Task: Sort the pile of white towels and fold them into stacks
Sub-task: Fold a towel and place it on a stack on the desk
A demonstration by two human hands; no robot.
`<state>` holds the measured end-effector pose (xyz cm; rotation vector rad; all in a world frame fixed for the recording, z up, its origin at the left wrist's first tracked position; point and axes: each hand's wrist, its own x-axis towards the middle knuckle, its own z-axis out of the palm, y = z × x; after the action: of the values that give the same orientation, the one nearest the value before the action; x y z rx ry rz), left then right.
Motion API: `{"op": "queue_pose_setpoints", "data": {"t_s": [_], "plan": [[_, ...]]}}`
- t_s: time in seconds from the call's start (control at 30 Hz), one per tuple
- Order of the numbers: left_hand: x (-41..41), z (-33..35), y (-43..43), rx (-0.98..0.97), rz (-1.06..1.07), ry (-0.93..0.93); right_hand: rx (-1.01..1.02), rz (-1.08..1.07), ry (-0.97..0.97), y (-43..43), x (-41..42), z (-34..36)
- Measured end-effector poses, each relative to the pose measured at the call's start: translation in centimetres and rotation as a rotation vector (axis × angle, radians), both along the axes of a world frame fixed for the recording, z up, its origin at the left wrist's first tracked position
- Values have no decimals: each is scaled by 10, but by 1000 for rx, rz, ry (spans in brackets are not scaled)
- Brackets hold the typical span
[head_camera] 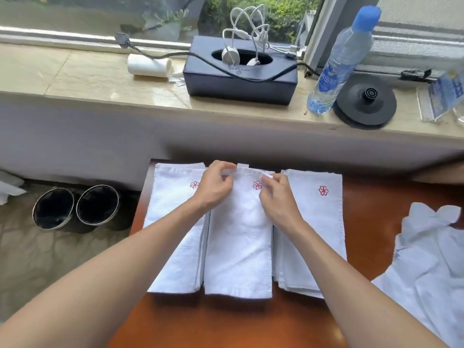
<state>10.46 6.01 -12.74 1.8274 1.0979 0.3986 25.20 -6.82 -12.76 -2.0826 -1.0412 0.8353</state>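
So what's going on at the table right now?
A person is folding towels. The left grip and right grip pinch the far edge of the middle towel, which lies between the left stack and right stack on the table. An unfolded pile lies at the right.

On the window sill (100, 79): a white roll (149, 66), a dark tissue box (238, 84) holding white cables (247, 28), a blue-capped water bottle (339, 61) just beside a black kettle base (365, 101), and a clear card stand (444, 96). Two black bins (53, 208) stand on the floor (37, 259) to my left.
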Motion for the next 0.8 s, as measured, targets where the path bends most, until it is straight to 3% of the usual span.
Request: {"op": "queue_pose_setpoints", "data": {"t_s": [0.2,0.43,0.63,0.8], "plan": [[-1,-12,-6,-48,-193,24,-39,95,-84,0,-3,-10],[-25,-26,-40,397,-309,111,-28,170,-378,-31,-27,-11],[-56,-37,-90,491,-403,402,-116,284,-312,-66,-46,-15],[-83,-36,-154,437,-438,390,-177,333,-354,-135,-77,-19]]}}
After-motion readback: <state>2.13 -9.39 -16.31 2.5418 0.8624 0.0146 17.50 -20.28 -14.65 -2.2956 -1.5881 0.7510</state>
